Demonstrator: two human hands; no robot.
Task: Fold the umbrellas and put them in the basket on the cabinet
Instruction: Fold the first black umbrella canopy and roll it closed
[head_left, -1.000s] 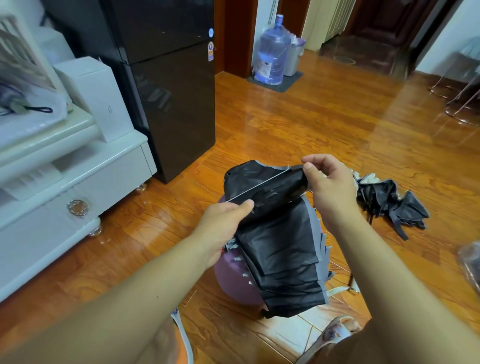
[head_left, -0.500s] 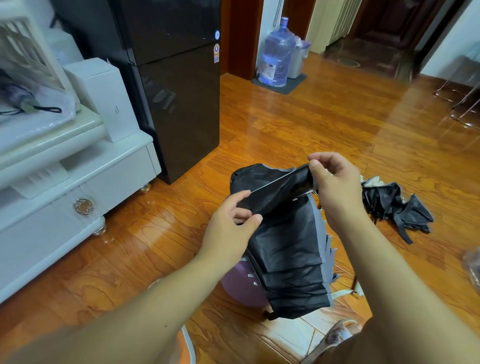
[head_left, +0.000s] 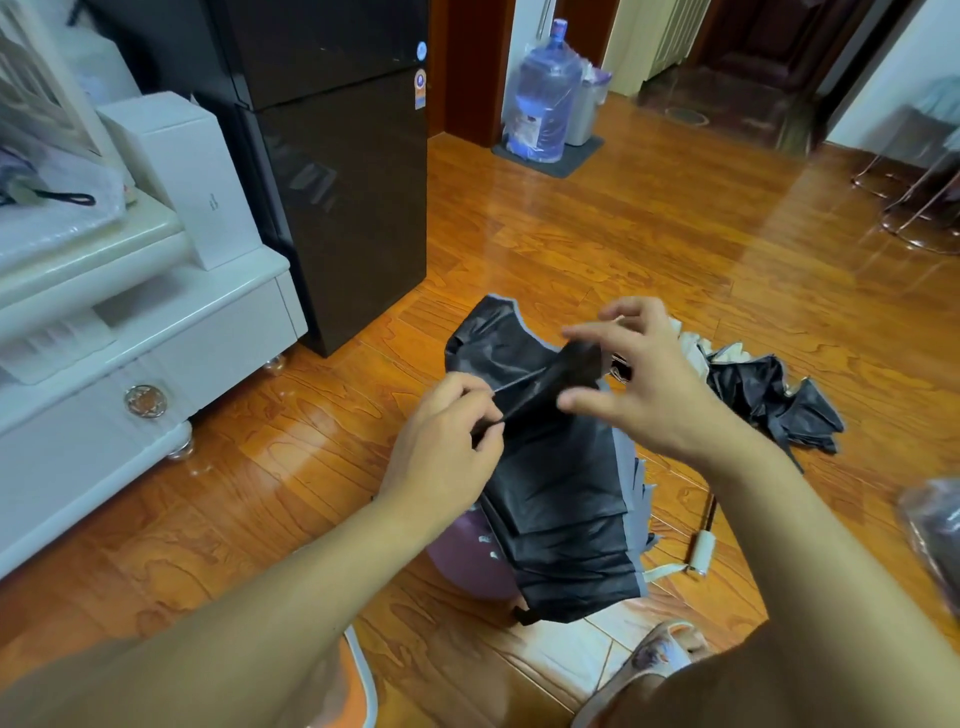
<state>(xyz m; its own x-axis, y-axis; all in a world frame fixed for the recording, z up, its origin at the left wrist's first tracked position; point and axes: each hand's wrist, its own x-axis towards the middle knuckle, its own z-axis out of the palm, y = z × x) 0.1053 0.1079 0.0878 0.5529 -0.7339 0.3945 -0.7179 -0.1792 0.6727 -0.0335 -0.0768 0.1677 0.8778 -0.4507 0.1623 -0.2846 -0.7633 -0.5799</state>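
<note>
Black umbrella (head_left: 561, 488) hangs collapsed between the two hands, above the wooden floor (head_left: 597, 234). The left hand (head_left: 447, 447) pinches one end of a fabric fold with thumb and fingertips. The right hand (head_left: 639, 384), which half a second ago was clamped on the other end of that fold, has now let go: its fingers are spread and loosely arched over the fabric, the thumb jutting toward the left hand, and whether any fingertip touches the cloth I cannot tell. The left hand has slid a little lower along the fold since then.

Behind the right wrist a second umbrella (head_left: 769, 395) lies crumpled on the floor, its pale handle (head_left: 702, 551) nearer the person. A purple round thing (head_left: 467, 561) peeks out beneath the held canopy. To the left stands the white cabinet (head_left: 171, 364), a white box (head_left: 192, 176) on it, then the black fridge (head_left: 337, 182). A water jug (head_left: 545, 93) sits far back.
</note>
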